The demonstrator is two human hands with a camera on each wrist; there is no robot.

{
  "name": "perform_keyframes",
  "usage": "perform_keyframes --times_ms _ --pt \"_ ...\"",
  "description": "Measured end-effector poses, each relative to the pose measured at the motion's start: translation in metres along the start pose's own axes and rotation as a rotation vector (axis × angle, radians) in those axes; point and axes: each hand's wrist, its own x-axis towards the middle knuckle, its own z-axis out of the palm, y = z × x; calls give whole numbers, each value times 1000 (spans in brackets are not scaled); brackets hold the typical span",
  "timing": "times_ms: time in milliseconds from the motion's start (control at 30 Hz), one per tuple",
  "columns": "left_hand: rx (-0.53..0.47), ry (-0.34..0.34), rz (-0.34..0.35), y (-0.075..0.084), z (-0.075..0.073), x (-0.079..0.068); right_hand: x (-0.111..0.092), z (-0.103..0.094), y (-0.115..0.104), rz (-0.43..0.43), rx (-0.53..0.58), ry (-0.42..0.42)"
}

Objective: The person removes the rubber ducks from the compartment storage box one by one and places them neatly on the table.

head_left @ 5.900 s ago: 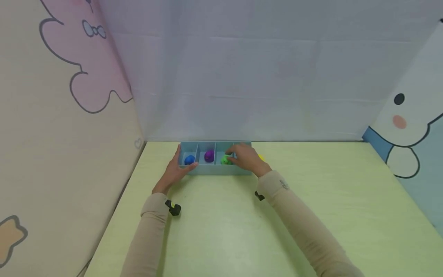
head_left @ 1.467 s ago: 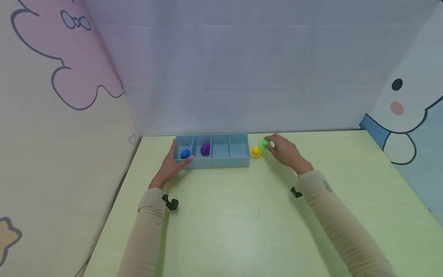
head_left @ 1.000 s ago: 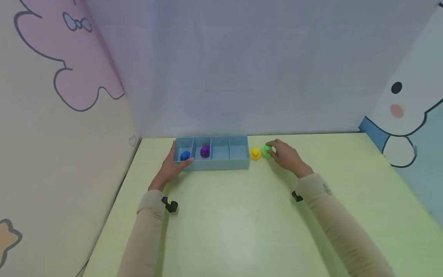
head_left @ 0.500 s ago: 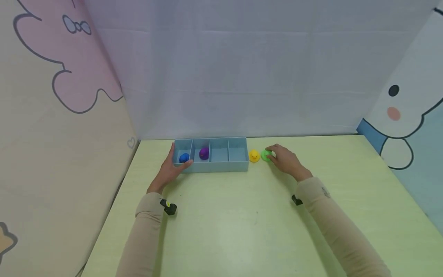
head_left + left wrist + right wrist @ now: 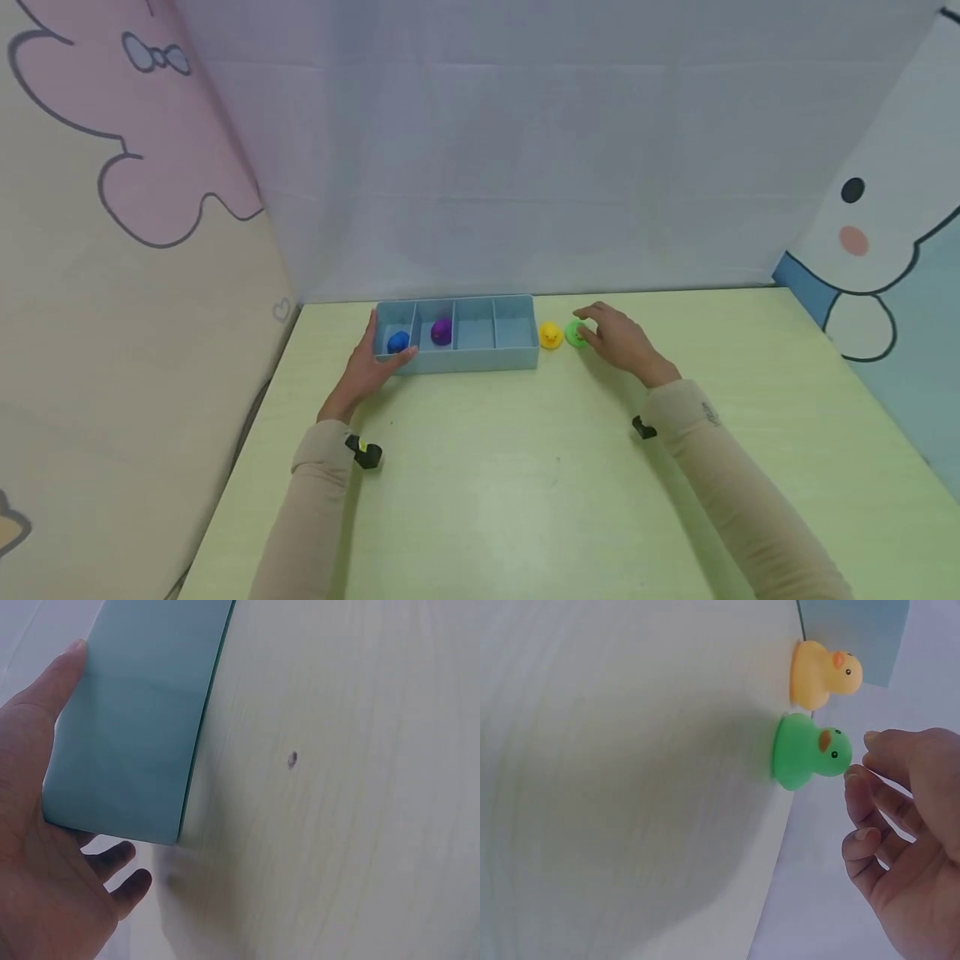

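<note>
My left hand point(image 5: 365, 372) grips the left end of a light blue divided box point(image 5: 480, 360), its thumb along the front wall and its fingers round the end. In the left wrist view, the box's plain front wall point(image 5: 139, 727) fills the space beside the thumb. A green rubber duck point(image 5: 576, 333) stands upright on the table, right of a yellow rubber duck point(image 5: 551, 336). My right hand point(image 5: 619, 340) hovers at the green duck with thumb and fingers spread. The right wrist view shows its fingertips just off the duck's head point(image 5: 834, 752).
A blue duck point(image 5: 398, 342) lies in the box's leftmost compartment and a purple duck point(image 5: 442, 331) in the second. The two right compartments hold nothing. Behind the pale yellow table point(image 5: 480, 483) hangs a white cloth point(image 5: 480, 167); a decorated wall point(image 5: 135, 350) borders the left.
The green duck has gone from the third compartment to the table beside the yellow duck. My right hand has since let go and risen slightly. My left hand stays at the box.
</note>
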Motion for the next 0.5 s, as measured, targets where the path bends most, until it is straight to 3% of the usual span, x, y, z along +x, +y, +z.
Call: perform_keyframes --times_ms 500 --pt "93 85 6 3 0 -5 14 -6 -24 -20 22 -14"
